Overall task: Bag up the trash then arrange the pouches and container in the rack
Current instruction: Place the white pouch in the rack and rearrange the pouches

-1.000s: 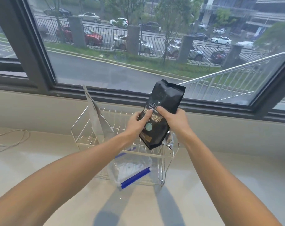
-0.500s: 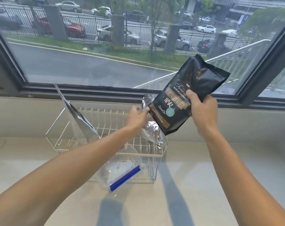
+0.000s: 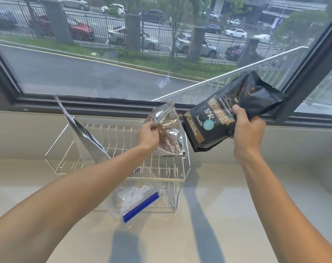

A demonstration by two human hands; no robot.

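Observation:
A white wire rack (image 3: 177, 179) stands on the pale counter below the window. My right hand (image 3: 246, 130) grips a black coffee pouch (image 3: 227, 111), tilted and held up to the right of the rack. At the rack's right end, my left hand (image 3: 149, 134) holds the top of a crinkled silver foil pouch (image 3: 170, 133). A flat silver pouch (image 3: 83, 135) stands tilted at the rack's left end. A clear zip bag with a blue seal strip (image 3: 140, 206) lies at the rack's front, with crumpled white material inside.
The counter (image 3: 227, 215) runs wide to the right and in front of the rack. A low wall (image 3: 28, 133) and a dark window frame (image 3: 104, 105) rise right behind the rack. My left forearm (image 3: 66, 202) crosses over the rack's front left.
My right hand has carried the black pouch up and to the right, away from the rack. My left hand let go of it and took hold of the silver foil pouch.

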